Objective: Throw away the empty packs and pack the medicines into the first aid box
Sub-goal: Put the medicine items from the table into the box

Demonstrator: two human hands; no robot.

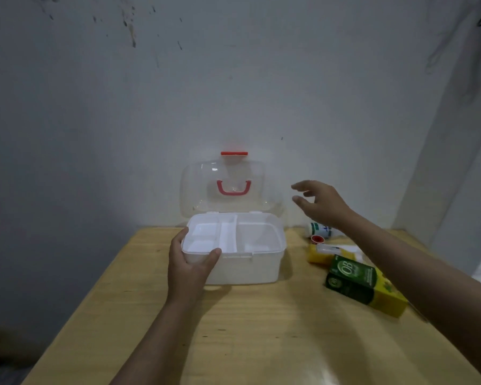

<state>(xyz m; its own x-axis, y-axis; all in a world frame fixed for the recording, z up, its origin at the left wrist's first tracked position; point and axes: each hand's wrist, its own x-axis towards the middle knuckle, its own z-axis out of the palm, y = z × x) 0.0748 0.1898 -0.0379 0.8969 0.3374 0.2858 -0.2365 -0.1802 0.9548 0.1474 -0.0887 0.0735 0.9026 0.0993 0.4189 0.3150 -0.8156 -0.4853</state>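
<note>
A white first aid box point(250, 266) stands open at the back of the wooden table point(261, 329). Its clear lid point(200, 190), with a red handle and red latch, leans up against the wall. A white divided tray sits in the box top. My left hand point(188, 266) grips the box's front left corner. My right hand point(321, 202) hovers in the air to the right of the lid, fingers apart and holding nothing. Below it lie a white bottle point(320, 229), a small red cap point(317, 239), a yellow pack point(321, 254) and a green-and-yellow box point(364, 284).
A grey stained wall rises right behind the table. A pale curtain or wall panel runs down the right side. The floor to the left of the table is dark.
</note>
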